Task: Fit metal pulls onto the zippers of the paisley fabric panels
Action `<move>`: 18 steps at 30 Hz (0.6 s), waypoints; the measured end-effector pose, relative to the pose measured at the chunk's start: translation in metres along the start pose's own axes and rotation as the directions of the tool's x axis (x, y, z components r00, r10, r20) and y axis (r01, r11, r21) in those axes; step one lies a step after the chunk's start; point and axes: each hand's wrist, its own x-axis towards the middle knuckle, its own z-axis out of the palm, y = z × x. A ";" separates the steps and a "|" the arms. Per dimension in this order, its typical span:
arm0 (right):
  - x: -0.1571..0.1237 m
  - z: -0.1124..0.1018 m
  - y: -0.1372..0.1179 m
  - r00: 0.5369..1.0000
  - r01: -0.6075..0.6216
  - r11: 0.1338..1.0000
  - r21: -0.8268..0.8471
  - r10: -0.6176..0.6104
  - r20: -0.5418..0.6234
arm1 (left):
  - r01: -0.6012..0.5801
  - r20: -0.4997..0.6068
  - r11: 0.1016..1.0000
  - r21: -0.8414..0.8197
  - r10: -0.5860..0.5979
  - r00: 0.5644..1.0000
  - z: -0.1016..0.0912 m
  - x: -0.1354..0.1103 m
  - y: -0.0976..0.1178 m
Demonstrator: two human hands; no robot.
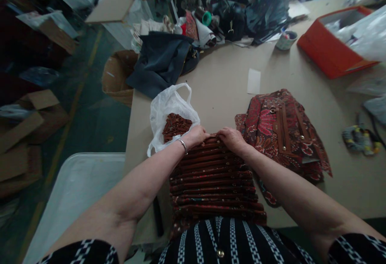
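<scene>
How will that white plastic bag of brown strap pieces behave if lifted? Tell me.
The white plastic bag looks thin and crumpled, so it would probably sag and change shape. The brown strap pieces spill from its open mouth, so some may slide out. Its loop handle stands free, likely the easiest grip.

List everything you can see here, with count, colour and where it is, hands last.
strap pieces: a fanned stack, brown and dark red, table's near edge
plastic bag: one, white, left of the stack, brown pieces inside
patterned bags: a pile, red floral, right of the stack
dark fabric: one heap, navy, table's far left
box: one, orange, far right
paper slip: one, white, mid table
bin: one, white, left of table
left hand: on the stack's far end, bracelet at wrist
right hand: on the stack's far end
</scene>
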 end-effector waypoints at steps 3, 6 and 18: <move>-0.006 -0.003 -0.005 0.995 -0.040 0.962 0.272 0.064 -0.077 | 0.009 -0.031 0.972 -0.235 -0.017 0.999 -0.001 -0.016 -0.002; -0.017 -0.005 -0.019 0.995 0.015 0.798 0.602 0.046 -0.086 | 0.014 -0.024 0.832 -0.555 -0.033 0.999 0.005 -0.030 -0.001; -0.038 0.003 -0.040 0.995 -0.104 0.404 0.909 0.029 0.101 | 0.018 0.012 0.517 -0.856 -0.014 1.000 0.039 -0.064 0.014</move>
